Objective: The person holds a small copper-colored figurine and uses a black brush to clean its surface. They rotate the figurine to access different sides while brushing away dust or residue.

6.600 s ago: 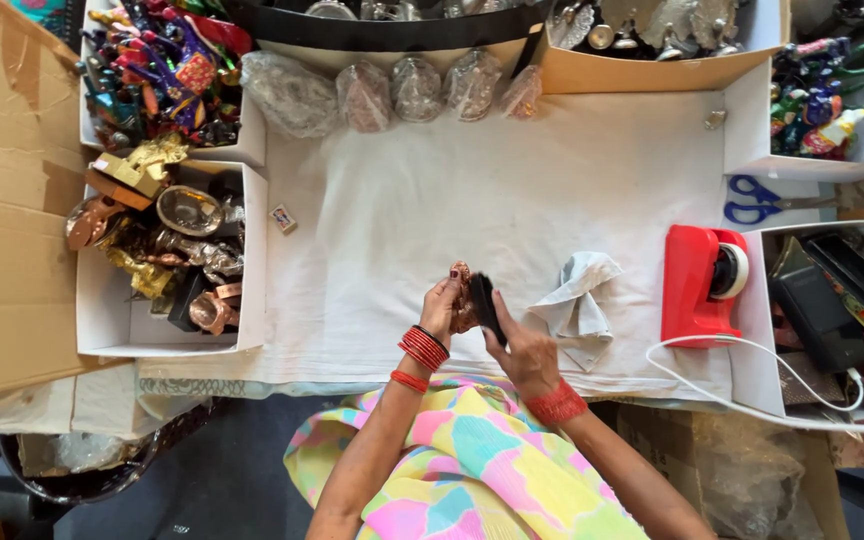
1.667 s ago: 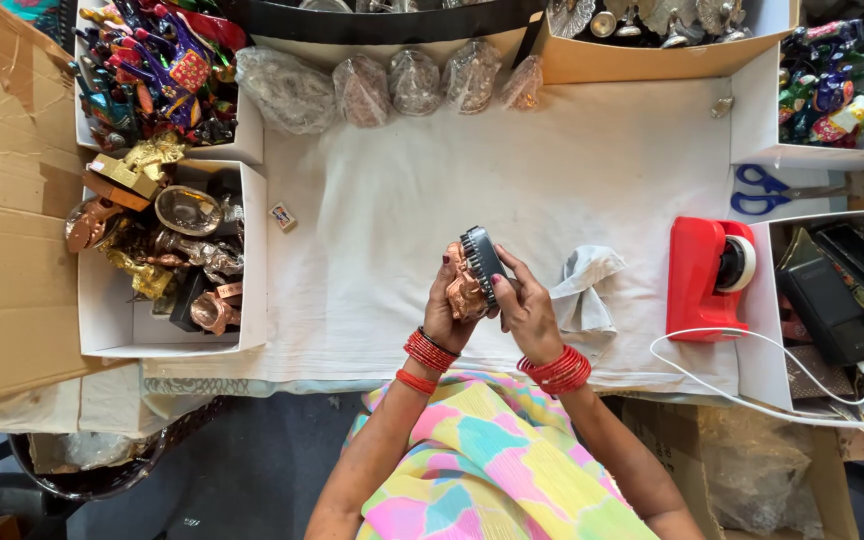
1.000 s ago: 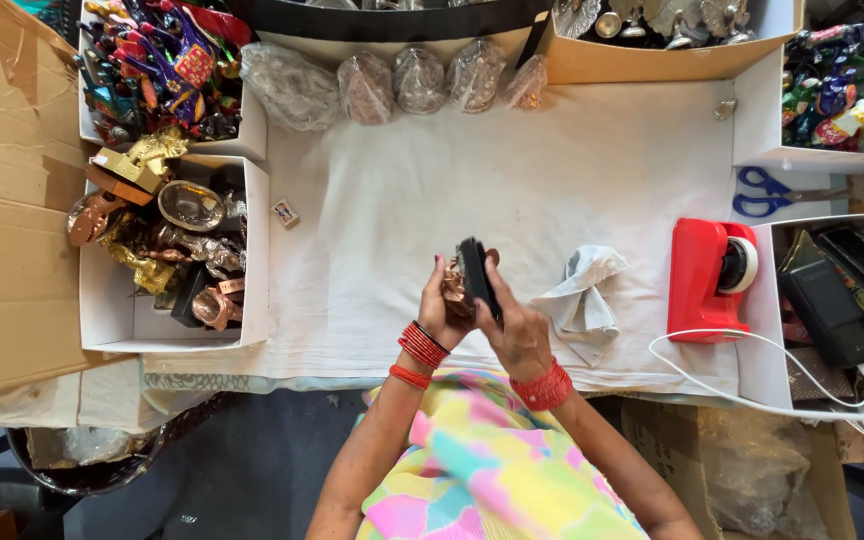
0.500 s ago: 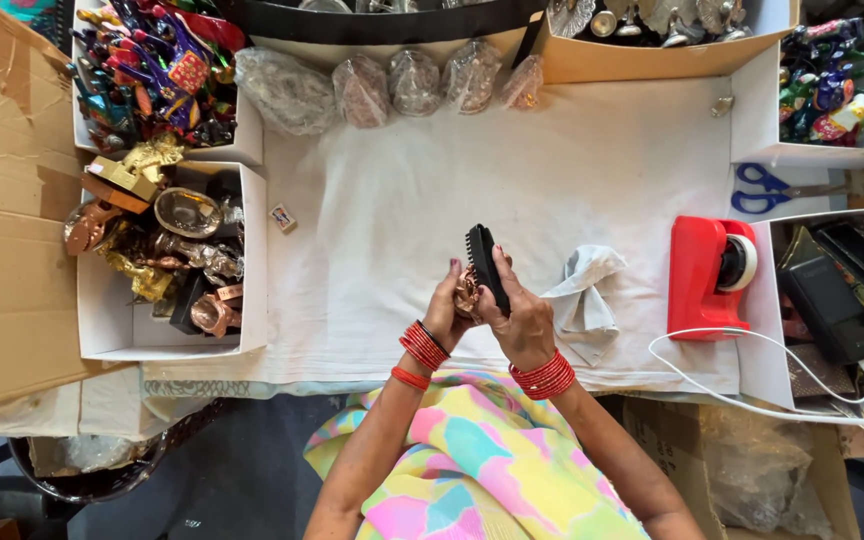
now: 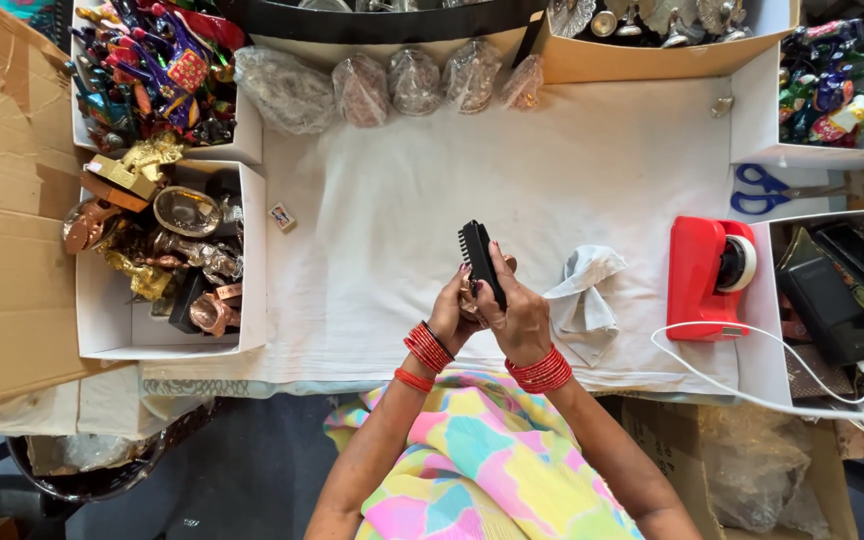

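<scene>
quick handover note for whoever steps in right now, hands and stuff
Right hand: grips a black brush, bristles facing left.
Left hand: holds a small copper-coloured piece against the brush; mostly hidden.
White cloth lies crumpled just right of the hands; red tape dispenser beyond it.
White box of metal figurines sits at left.
How far the brushing has got cannot be told.

Bright even overhead light, soft shadows, sharp focus, mild wide-angle bend at edges.
</scene>
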